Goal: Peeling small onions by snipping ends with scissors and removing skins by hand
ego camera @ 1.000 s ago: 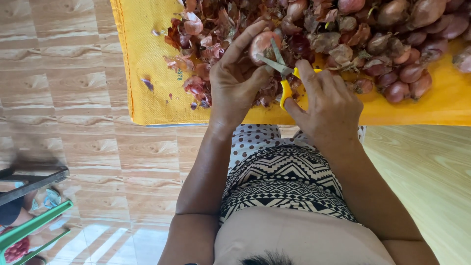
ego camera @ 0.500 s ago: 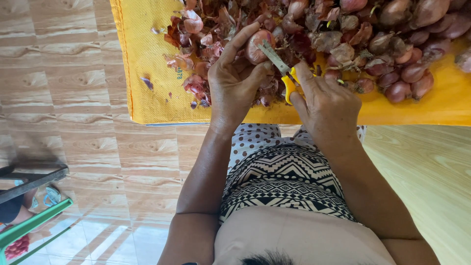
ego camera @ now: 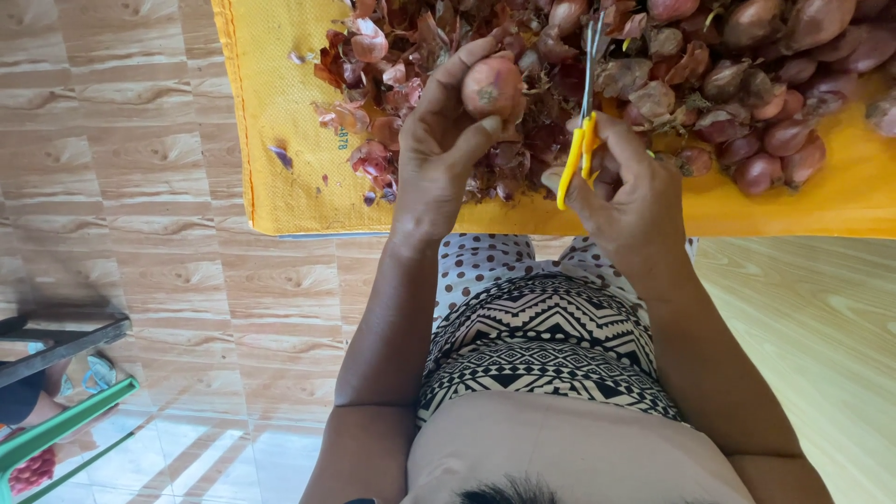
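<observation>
- The left hand (ego camera: pixel 448 149) has its grip closed round a single shallot (ego camera: pixel 492 89), thumb and fingers pinching it with the cut end turned towards the person
- The right hand (ego camera: pixel 625 191) is clenched on the yellow handles of a pair of scissors (ego camera: pixel 581 140), blades pointing up and away, close together as far as I can tell, just beside the shallot but apart from it
- Both hands hover over a yellow mat (ego camera: pixel 280 140) spread on the floor (ego camera: pixel 140 187), with a heap of shallots (ego camera: pixel 765 84) to the right and loose dry skins (ego camera: pixel 364 103) to the left
- The blade tips sit near the left fingertips, so a hurried snip could nick a finger
- The round shallot looks slippery once peeled; a loose pinch might let it drop back into the heap
</observation>
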